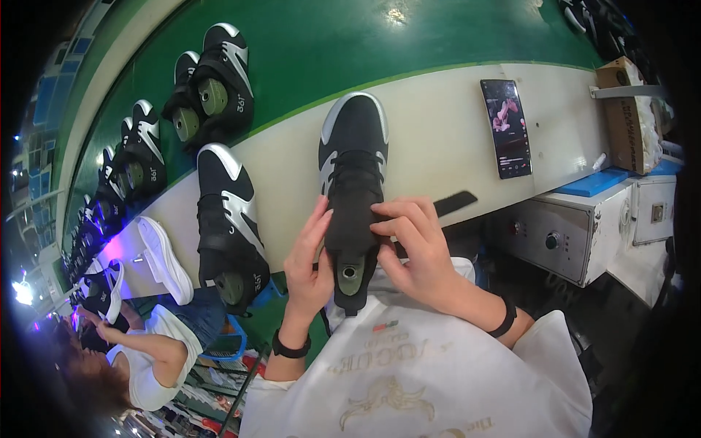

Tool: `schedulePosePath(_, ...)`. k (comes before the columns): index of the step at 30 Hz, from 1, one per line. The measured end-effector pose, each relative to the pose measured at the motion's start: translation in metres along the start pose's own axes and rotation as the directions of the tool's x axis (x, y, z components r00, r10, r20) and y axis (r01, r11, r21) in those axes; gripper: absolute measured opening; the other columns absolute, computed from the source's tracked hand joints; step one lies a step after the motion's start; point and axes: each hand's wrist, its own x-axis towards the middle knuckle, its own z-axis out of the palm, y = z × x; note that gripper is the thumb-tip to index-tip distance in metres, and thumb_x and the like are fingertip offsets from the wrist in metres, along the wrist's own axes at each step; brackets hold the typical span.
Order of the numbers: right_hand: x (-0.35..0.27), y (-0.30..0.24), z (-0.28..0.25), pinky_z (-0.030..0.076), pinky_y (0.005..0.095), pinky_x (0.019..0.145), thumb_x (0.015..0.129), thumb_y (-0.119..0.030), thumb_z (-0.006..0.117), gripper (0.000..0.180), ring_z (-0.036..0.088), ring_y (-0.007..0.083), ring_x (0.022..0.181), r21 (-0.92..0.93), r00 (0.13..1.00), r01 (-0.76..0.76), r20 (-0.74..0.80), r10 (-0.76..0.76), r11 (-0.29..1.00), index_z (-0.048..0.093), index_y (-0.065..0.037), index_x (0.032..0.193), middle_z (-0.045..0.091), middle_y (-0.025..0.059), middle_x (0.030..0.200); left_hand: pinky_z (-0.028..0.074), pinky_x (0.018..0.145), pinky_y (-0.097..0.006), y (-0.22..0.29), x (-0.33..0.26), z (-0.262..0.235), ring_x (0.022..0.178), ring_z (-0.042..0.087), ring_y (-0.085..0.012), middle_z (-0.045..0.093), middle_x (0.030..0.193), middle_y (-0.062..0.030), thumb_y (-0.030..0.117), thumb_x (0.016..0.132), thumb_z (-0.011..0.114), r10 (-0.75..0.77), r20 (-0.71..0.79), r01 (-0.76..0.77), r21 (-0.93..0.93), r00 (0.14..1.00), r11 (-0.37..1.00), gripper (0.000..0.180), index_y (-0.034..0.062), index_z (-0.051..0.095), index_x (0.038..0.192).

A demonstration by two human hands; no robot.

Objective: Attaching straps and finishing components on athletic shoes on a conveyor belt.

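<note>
In front of me a black sneaker (355, 131) with silver trim lies on the white bench, toe pointing away. A green shoe last (350, 274) with a round metal hole fills its heel opening. My left hand (309, 259) holds the shoe's left side, fingertips on the edge of the tongue (353, 215). At the tongue's right edge, the fingers of my right hand (418, 252) are bent in a pinch. Just beyond that hand a flat black strip (457, 202) sticks out over the bench edge.
Another black sneaker (232, 219) stands to the left, near a white sole (165, 259). Pairs of sneakers (213, 91) line the green surface (321, 44). A phone (507, 130) lies on the white bench (438, 109). At right are a control box (558, 237) and cardboard box (624, 120). A co-worker (157, 350) sits lower left.
</note>
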Motion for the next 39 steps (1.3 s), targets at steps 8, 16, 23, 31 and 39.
schedulePosePath(8,0.017,0.013,-0.019,0.047,0.0366,0.075,0.068,-0.01,0.065,0.023,0.055,0.0285,0.089,-0.207,0.955,0.19,0.267,-0.132,0.96,0.058,-0.004,0.089,0.058,0.0081,0.105,0.048,0.086,-0.04,0.039,-0.006,0.006,0.107,0.055,-0.0337,0.054,0.127,-0.0161,-0.006,0.074,0.065,0.126,-0.134,-0.094,0.221,0.983,0.971,0.053,0.0082,0.06,0.125)
schedulePosePath(16,0.057,-0.035,-0.09,0.048,0.0322,0.072,0.078,-0.011,0.065,0.016,0.061,0.0209,0.083,-0.382,0.589,0.545,0.808,-0.017,0.747,0.062,-0.005,0.092,0.061,0.0017,0.089,0.045,0.09,-0.041,0.038,0.002,-0.041,0.108,0.053,-0.0327,0.054,0.125,-0.0148,-0.005,0.073,0.067,-0.013,0.089,-0.023,0.387,0.996,0.922,0.052,0.0094,0.058,0.122)
schedulePosePath(23,0.098,-0.014,-0.062,0.049,0.035,0.06,0.074,-0.008,0.076,0.016,0.062,0.0245,0.064,0.315,0.903,-0.133,0.43,-0.016,0.94,0.066,0.002,0.082,0.066,0.0116,0.072,0.047,0.08,-0.041,0.03,0.016,-0.016,0.094,0.056,-0.0315,0.06,0.106,-0.0106,0.012,0.066,0.083,0.101,-0.056,-0.066,0.448,0.993,0.892,0.042,0.0104,0.063,0.102)
schedulePosePath(31,0.128,0.032,0.031,0.046,0.0328,0.063,0.074,-0.015,0.078,0.021,0.056,0.0167,0.065,0.068,0.637,-0.368,0.745,0.198,0.927,0.066,0.001,0.08,0.062,0.0085,0.067,0.046,0.064,-0.038,0.026,0.032,-0.013,0.076,0.056,-0.0299,0.06,0.092,-0.0107,0.007,0.059,0.083,0.249,0.132,-0.279,0.306,0.959,0.911,0.039,0.0088,0.064,0.093)
schedulePosePath(39,0.144,0.022,0.044,0.041,0.0341,0.057,0.068,-0.006,0.076,0.022,0.048,0.0154,0.061,-0.094,0.431,-0.493,0.838,0.336,0.865,0.055,-0.001,0.067,0.054,0.0054,0.062,0.046,0.062,-0.037,0.022,0.036,-0.013,0.076,0.055,-0.0281,0.058,0.088,-0.0073,0.019,0.06,0.087,0.253,0.066,-0.261,0.273,0.965,0.926,0.04,0.0103,0.063,0.091)
